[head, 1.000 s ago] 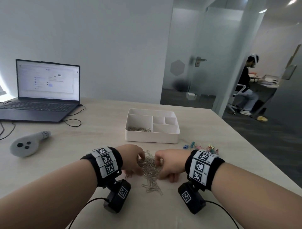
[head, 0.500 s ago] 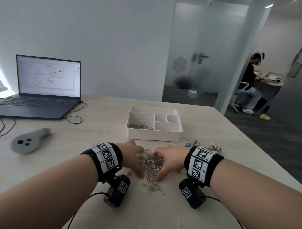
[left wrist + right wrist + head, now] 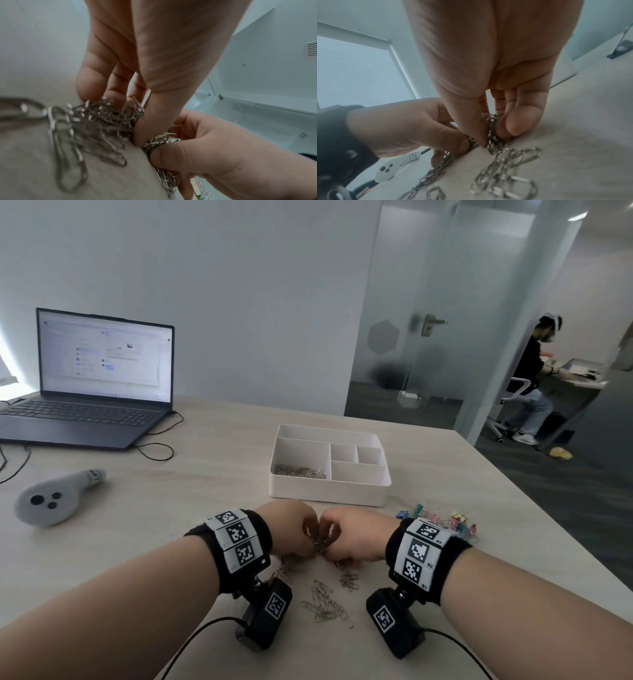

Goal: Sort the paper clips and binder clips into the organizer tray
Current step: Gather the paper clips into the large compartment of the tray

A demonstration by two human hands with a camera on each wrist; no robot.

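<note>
My left hand (image 3: pixel 291 529) and right hand (image 3: pixel 356 537) meet over a bunch of silver paper clips (image 3: pixel 318 541), each curled round its share just above the table. In the left wrist view the left hand (image 3: pixel 120 102) pinches a tangle of paper clips (image 3: pixel 102 121). The right hand (image 3: pixel 493 128) pinches its paper clips (image 3: pixel 493 129) between thumb and fingers. Loose paper clips (image 3: pixel 327 604) lie on the table nearer me. The white organizer tray (image 3: pixel 329 494) stands just beyond, with paper clips (image 3: pixel 301 472) in its large left compartment. Coloured binder clips (image 3: pixel 445 520) lie beside my right wrist.
An open laptop (image 3: pixel 92 381) with its cable sits at the far left. A grey controller (image 3: pixel 54 498) lies left of my hands. The table's right edge (image 3: pixel 548 529) runs close to the binder clips. A person sits at a desk beyond the glass wall (image 3: pixel 445 337).
Both hands have closed from flat raking round the pile into curled grips and lifted a bunch of clips. Several clips stayed behind on the table near me.
</note>
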